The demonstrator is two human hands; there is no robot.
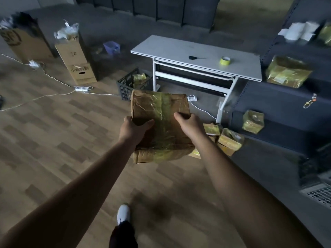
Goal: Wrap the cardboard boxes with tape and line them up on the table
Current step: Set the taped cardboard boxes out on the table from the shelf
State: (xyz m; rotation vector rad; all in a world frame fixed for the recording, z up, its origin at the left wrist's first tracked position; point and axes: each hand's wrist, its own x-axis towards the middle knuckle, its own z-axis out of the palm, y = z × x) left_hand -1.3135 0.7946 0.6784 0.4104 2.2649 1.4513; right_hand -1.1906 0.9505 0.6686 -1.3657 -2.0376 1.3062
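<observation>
At the middle of the view, above the wooden floor [53, 140], a cardboard box [161, 126] hangs in the air between two bare hands. Bands of yellowish shiny tape cross its top and sides. The left hand [133, 128] grips its nine o'clock edge, thumb on top, the other fingers hidden behind the side. The right hand [189, 124] grips the three o'clock edge the same way, fingers curled over the rim.

At one o'clock from the box, well apart from it, stands a white tabletop [170, 47] on a pale frame. A roll of tape [225, 60] sits towards its right end, and a small black tool [194, 58] lies just left of the roll; what the tool is I cannot tell. A dark crate [125, 86] stands on the floor at eleven o'clock from the box, with a taped parcel [139, 78] inside.

At four o'clock, several taped boxes [229, 140] lie in a heap on the floor by a dark shelf [279, 104]. One large taped bundle [288, 72] rests on the shelf at two o'clock, and a smaller one [253, 121] lower down.

Far off at ten o'clock stand two tall cartons [75, 58], stuffed with pale wrapping. A white cable [53, 94] runs across the floor. A white shoe [123, 213] shows at six o'clock.
</observation>
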